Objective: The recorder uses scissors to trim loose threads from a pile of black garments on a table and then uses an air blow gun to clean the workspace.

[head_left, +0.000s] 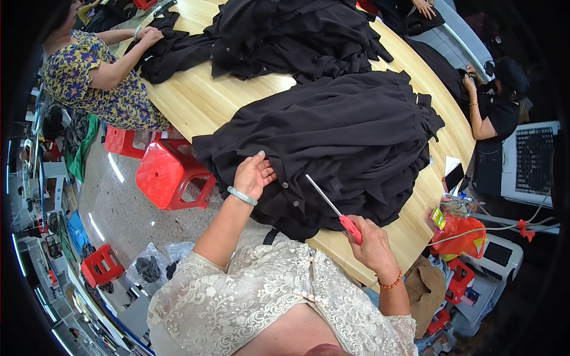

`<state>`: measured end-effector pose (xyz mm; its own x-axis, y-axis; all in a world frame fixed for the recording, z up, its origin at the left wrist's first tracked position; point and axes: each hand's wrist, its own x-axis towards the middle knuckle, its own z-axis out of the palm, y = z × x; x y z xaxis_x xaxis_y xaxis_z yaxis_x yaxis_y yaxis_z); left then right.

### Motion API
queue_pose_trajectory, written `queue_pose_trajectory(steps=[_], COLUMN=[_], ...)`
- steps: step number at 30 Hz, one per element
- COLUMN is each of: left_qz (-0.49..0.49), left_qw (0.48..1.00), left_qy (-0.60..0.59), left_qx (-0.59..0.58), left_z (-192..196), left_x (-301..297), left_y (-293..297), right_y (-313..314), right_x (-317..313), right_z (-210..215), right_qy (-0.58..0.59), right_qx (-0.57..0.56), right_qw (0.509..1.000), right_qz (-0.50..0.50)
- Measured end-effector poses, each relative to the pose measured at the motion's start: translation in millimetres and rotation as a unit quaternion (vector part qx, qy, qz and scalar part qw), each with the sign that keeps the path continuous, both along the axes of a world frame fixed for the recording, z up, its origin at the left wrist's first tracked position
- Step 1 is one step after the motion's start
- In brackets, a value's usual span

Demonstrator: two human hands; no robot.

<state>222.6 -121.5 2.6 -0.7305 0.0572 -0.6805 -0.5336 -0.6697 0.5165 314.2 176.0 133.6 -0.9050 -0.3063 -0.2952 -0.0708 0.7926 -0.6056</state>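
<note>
A pile of black garments lies on the table before me, with round buttons along a front edge. My left hand rests at the near left edge of the pile, thumb raised and fingers loosely bent, with nothing visible in it. My right hand is closed around the red handle of a screwdriver-like tool. Its long thin metal shaft points up and left over the cloth, right of the buttons. The exact shape of its tip cannot be made out.
A second black heap covers the table's far side. A person in a flowered dress handles black cloth at left; another person works at right. Red stools stand at left. A red plastic bag and cables lie at right.
</note>
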Motion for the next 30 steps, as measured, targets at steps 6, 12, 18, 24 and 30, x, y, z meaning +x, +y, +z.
queue_pose_trajectory(steps=[6,12,18,24,30], left_qz=[0.041,0.054,-0.021,-0.059,0.097], left_qw=[0.987,0.939,0.811,0.763,0.839], left_qy=[0.139,0.33,0.549,0.573,0.469], left_qx=[-0.065,-0.08,-0.202,-0.292,-0.26], left_z=[3.0,44.7,113.1,128.8,170.2], left_x=[21.4,19.4,25.7,51.2,-5.2], left_y=[15.6,-2.9,-13.5,-55.3,-62.0], right_y=[-22.5,2.7,22.6,9.4,67.6], right_x=[-9.0,-7.3,-10.6,-87.4,-173.2], right_z=[3.3,7.5,8.5,2.1,-3.5], right_qy=[-0.008,-0.065,-0.089,0.018,0.033], right_qx=[-0.002,-0.007,0.045,-0.007,-0.019], right_qw=[0.997,0.996,0.995,0.998,0.99], right_qz=[0.072,0.055,-0.006,-0.068,-0.133])
